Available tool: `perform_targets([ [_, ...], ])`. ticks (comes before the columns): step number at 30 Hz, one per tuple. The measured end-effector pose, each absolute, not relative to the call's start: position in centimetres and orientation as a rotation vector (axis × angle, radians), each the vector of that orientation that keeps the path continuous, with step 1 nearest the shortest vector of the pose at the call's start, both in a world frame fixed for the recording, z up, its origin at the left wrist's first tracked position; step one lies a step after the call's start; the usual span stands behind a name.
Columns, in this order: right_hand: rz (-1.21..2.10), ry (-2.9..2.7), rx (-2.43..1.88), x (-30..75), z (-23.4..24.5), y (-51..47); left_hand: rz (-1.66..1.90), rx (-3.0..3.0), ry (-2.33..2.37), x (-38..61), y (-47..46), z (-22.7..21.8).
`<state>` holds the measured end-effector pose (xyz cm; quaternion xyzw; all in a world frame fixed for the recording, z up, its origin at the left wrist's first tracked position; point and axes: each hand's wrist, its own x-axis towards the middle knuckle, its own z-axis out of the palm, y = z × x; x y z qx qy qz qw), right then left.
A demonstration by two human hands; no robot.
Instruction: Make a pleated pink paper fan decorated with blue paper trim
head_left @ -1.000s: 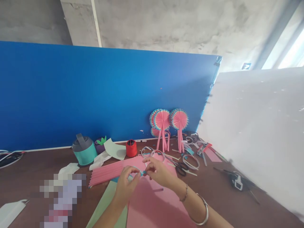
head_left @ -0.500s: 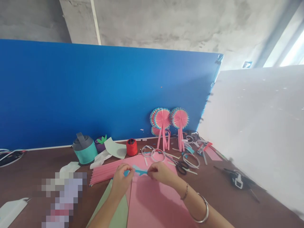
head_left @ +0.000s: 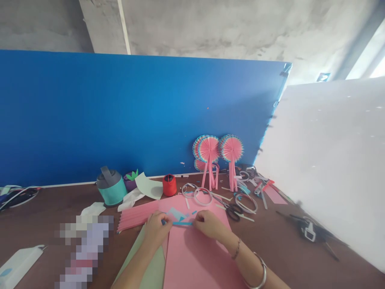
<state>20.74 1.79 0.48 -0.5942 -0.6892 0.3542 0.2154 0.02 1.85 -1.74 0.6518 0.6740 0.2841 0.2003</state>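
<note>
A narrow blue paper strip (head_left: 182, 223) stretches level between my two hands, near the far edge of a large pink paper sheet (head_left: 192, 257). My left hand (head_left: 157, 229) pinches its left end between thumb and fingers. The right end is in the closed fingers of my right hand (head_left: 210, 226), which wears bracelets at the wrist. Just beyond the strip lie small blue paper scraps (head_left: 180, 218) on pink paper. To the left is a pleated pink paper stack (head_left: 136, 215), and a green sheet (head_left: 150, 261) shows under my left forearm.
Black-handled scissors (head_left: 234, 212) and rolls of tape (head_left: 203, 196) lie right of centre. Round pink paper fans (head_left: 231, 148) lean on the blue partition (head_left: 120, 108). A red container (head_left: 169, 185) and a teal pot (head_left: 112, 188) stand at the back. A cable with a buckle (head_left: 309, 232) lies right.
The view has shifted slightly. The blue strip now runs straighter between my fingers and sits nearer the pink sheet's edge. Loose blue scraps behind it show more clearly.
</note>
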Motion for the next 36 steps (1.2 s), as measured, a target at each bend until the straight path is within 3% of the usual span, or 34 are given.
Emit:
perform_targets([
  [36,0.648,-2.041,-1.794,19.9,-0.4,1.6,0.566,1.976,2.029,0.5,1.4,-1.9],
])
